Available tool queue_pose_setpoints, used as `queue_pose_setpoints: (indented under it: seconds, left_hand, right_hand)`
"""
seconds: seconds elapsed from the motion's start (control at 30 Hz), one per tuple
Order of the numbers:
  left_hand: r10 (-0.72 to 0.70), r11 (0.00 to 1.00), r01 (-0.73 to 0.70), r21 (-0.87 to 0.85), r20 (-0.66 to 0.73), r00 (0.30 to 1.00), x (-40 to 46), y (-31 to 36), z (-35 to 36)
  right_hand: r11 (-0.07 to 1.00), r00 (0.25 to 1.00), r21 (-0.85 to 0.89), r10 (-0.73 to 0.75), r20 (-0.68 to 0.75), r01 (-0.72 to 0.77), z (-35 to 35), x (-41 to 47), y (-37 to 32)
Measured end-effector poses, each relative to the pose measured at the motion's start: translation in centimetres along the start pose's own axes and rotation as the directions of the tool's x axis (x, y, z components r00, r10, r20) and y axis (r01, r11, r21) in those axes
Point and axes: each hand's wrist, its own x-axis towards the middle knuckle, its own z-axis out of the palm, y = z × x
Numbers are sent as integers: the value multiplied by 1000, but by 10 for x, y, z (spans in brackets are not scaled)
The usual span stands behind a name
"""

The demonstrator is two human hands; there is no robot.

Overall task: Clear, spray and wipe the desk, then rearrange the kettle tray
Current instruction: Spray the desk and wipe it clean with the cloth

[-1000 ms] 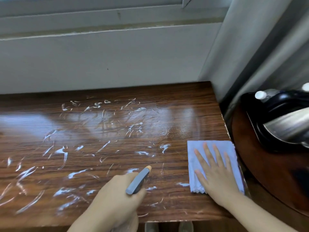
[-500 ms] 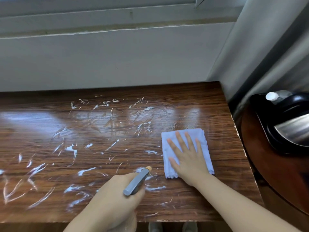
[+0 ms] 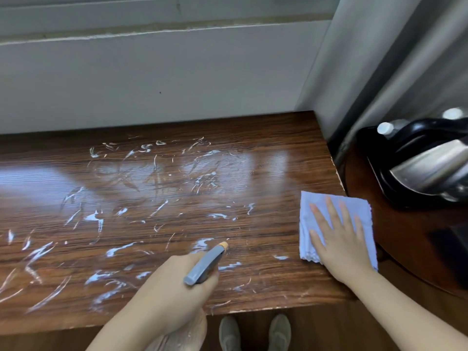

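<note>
Across counter [image 3: 291,158]: sprayed, barely wiped; kettle tray [image 3: 374,188] untouched. Right hand [image 3: 339,239] fingers flat on cloth [image 3: 364,211] beside kettle; left hand [image 3: 169,287] fingers gripping spray bottle [image 3: 205,264].

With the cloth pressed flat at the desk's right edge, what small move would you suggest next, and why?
Probably slide the cloth leftward under the flat right hand. White spray streaks cover the desk to its left, while the left hand holds the spray bottle.
</note>
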Motion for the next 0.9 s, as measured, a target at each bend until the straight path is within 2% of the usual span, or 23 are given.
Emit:
queue_pose_setpoints:
  seconds: [0.27, 0.5, 0.67, 0.9]
  left_hand:
    - [-25, 999, 28, -26, 81, 996, -7, 3, -4]
    - [-73, 997, 74, -22, 55, 996, -7, -9, -19]
    - [-49, 999, 49, -3, 7, 999, -3, -12, -24]
    - [-31, 999, 29, 36, 69, 997, 3, -5, -22]
  right_hand:
    - [997, 997, 21, -76, 28, 75, -1, -65, -40]
    - [967, 967, 0, -255, 23, 256, 0, -29, -93]
    - [981, 980, -31, -193, -38, 192, -1, 36, -92]
    - [997, 997, -25, -72, -29, 71, 1, 67, -48]
